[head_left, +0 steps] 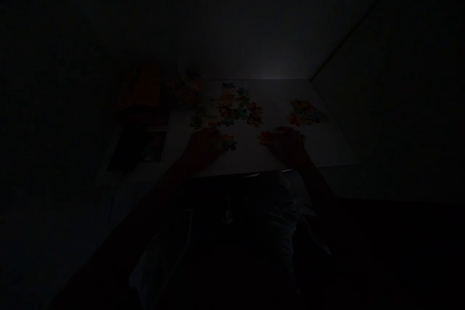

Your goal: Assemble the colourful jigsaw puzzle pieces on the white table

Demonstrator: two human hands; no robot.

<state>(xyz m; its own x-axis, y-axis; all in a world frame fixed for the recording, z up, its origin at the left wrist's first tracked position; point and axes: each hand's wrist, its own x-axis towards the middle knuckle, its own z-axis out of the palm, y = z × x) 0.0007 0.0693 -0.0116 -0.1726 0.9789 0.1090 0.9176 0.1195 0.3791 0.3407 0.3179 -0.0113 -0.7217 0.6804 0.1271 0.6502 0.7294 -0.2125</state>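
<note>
Dim light falls on a white surface (247,157) carrying three groups of jigsaw puzzle pieces (230,106), too dark for an exact count. Off the left edge sit a reddish box (145,86) and a dark flat object (132,147), both hard to make out, and a blurred heap (185,88) lies by the far left corner. The left hand (205,146) reaches in from the near edge, forearm angled up and to the right, with a small clump of pieces (229,143) just beside its fingers; whether its grip is closed on anything cannot be told. The largest, loosely scattered group lies mid-surface toward the far edge. The right hand (285,145) rests near the near edge, forearm angled up and to the left, its grip equally unclear. A compact cluster of pieces (307,114) lies near the right edge.
</note>
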